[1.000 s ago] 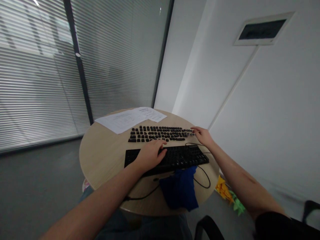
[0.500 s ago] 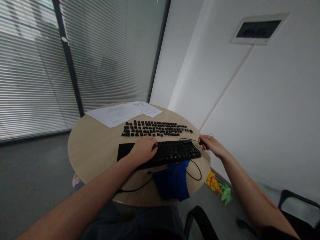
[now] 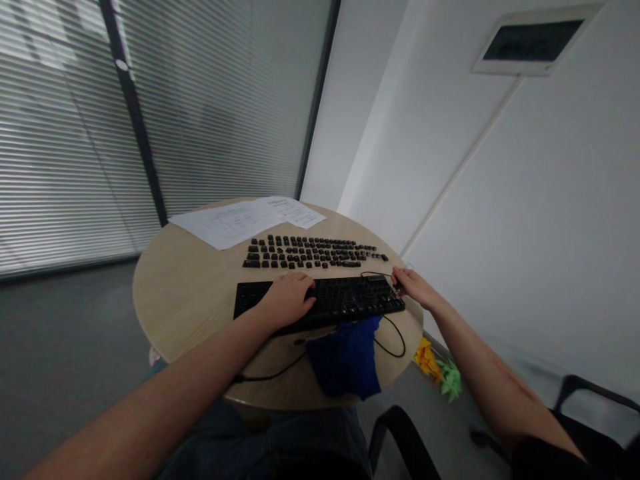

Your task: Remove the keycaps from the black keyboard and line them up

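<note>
A black keyboard [image 3: 345, 297] lies across the table, with bare switches showing over part of it. My left hand [image 3: 289, 299] rests on its left-middle part, fingers bent and pressed to it; the fingertips are partly hidden. At the keyboard's right end, my right hand [image 3: 411, 285] pinches a small dark keycap puller [image 3: 397, 287] with thin wires, held just above the keys. Behind the keyboard, loose black keycaps [image 3: 310, 253] are laid out in rows. A blue cloth [image 3: 345, 360] sits in front of the keyboard, beside a black cable [image 3: 403, 343].
The round wooden table [image 3: 185, 287] carries white printed sheets [image 3: 225, 227] at its far left. A chair armrest [image 3: 400, 433] stands near the front edge. Orange paper [image 3: 427, 360] and green paper [image 3: 450, 380] shapes lie on the floor by the wall.
My right hand has moved slightly left, bringing the keycap puller closer to the keyboard's right end. My left hand stays in place on the keyboard. The view has tilted down slightly.
</note>
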The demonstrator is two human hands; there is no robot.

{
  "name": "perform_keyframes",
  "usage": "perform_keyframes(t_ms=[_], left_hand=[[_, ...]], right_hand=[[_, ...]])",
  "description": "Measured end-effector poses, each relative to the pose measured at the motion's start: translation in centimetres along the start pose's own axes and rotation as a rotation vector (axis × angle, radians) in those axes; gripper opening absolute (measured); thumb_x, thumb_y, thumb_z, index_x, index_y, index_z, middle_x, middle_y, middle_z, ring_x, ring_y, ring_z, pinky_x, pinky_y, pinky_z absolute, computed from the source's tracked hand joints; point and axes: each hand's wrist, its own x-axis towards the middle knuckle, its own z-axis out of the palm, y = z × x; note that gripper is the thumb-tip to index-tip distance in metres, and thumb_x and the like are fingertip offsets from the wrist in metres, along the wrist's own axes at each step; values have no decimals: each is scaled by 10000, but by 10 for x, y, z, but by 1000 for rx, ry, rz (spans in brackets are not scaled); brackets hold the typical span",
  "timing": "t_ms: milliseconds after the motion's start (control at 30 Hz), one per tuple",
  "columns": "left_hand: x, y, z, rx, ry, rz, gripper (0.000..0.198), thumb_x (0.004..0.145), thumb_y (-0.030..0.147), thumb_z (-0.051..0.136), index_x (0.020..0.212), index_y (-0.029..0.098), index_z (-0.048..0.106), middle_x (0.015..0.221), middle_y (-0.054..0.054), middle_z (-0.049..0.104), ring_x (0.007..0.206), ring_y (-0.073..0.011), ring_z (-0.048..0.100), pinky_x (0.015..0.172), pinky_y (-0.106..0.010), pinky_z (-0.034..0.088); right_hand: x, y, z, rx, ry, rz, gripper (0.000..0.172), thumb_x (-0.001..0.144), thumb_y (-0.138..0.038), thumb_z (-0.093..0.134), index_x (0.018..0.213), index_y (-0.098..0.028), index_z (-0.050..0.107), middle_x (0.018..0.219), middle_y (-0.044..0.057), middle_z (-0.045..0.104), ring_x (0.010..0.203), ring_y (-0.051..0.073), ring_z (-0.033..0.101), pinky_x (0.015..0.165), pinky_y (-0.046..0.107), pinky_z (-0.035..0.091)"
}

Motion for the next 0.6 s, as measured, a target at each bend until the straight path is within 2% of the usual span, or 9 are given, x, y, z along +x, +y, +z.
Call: perform_keyframes(t_ms=[267,400,600], left_hand=[[0,3,-3,37,-33,-15,179,828,275,664,989,198,679,1081,-120,699,1051,-316,637,949,-480,484],[-1,3,-2,39,-13,-11,176,821,272,670,981,199,681,1073,-120,699,1043,-313,637,943,-478,488],[0,3,-4,78,-70,-22,201,856,288,646,1025,184,679,1116,-128,688,1077,-314,625,961,-474,483]], right_hand=[[6,8,2,38,-4,-46,634,819,-835,441,694,-213,456,573,-56,463,463,121,559,481,250,452],[3,6,0,76,-32,-11,630,817,-831,449,700,-211,438,585,-46,500,481,137,605,457,239,419],[4,9,1,212,-15,34,599,801,-794,527,675,-216,434,561,-62,445,480,127,561,497,267,503]])
